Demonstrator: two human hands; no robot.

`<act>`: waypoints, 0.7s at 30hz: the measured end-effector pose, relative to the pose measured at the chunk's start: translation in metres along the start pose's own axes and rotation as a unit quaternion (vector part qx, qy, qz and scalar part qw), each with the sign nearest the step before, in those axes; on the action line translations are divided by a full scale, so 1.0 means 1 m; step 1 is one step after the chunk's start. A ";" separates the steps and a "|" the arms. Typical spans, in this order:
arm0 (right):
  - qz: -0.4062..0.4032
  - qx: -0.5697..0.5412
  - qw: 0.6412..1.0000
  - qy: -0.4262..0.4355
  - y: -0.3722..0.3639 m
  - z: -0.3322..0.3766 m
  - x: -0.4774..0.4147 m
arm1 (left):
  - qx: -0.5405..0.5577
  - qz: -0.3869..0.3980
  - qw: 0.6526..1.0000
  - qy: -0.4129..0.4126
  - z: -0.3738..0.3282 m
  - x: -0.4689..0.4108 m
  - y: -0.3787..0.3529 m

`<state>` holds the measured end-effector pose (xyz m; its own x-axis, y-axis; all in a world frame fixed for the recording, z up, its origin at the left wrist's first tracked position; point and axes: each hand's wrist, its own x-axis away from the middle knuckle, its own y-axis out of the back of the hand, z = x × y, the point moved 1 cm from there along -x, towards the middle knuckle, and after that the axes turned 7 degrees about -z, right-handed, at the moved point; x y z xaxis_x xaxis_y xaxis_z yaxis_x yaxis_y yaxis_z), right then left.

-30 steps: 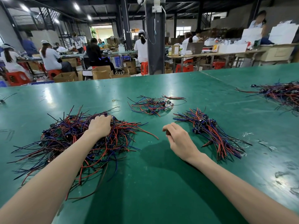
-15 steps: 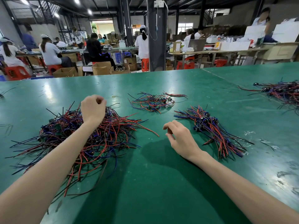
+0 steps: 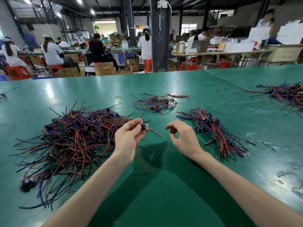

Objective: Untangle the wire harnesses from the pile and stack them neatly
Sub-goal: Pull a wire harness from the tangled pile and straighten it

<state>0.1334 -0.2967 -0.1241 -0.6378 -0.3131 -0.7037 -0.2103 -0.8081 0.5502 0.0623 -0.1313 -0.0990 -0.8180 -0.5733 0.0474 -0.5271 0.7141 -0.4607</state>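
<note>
Ahead, a wide green counter (image 3: 164,202) fills the view; past its far edge workers (image 3: 52,53) sit on red stools (image 3: 18,72), with cardboard boxes (image 3: 104,68) on the floor and a dark pillar (image 3: 158,35) at centre. On the counter, a small loose heap of wires (image 3: 155,103) lies beyond my hands, and another heap (image 3: 288,94) sits well off to the far right. Both my bare forearms reach forward. My left hand (image 3: 127,140) is raised with its palm turned toward me, fingertips pinching one harness (image 3: 143,127) by its dark blue connector, its red wire trailing down past my wrist. My right hand (image 3: 183,138) hovers near it, fingers loosely curled, grasping nothing. The big tangled pile (image 3: 73,141) of red, blue and black wires lies just left of my left hand, its strands reaching behind it. The neat stack (image 3: 216,131), wires aligned, lies just right of my right hand.
</note>
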 end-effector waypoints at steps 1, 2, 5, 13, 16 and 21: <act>0.001 -0.002 1.000 -0.002 0.001 0.001 0.001 | 0.002 0.003 1.000 -0.002 0.004 0.002 0.002; -0.001 -0.005 1.000 -0.006 0.002 0.002 0.001 | 0.001 0.006 1.000 -0.016 0.005 0.004 0.003; -0.017 -0.021 0.999 -0.026 0.005 0.004 0.000 | -0.107 0.001 0.971 -0.213 -0.003 0.005 0.006; -0.024 -0.024 0.999 -0.042 0.012 0.004 0.001 | -0.235 0.042 0.758 -0.607 -0.012 0.031 -0.003; -0.024 -0.031 0.998 -0.053 0.012 0.005 -0.001 | -0.202 0.050 0.807 -0.553 -0.012 0.034 -0.006; -0.039 -0.067 0.993 -0.085 0.013 0.004 -0.001 | -0.024 0.073 0.980 -0.181 0.003 0.035 -0.015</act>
<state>0.1278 -0.3051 -0.1143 -0.7412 -0.1674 -0.6501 -0.1714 -0.8891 0.4244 0.0421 -0.1635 -0.0928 -0.7551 -0.5622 -0.3373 -0.4280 0.8125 -0.3958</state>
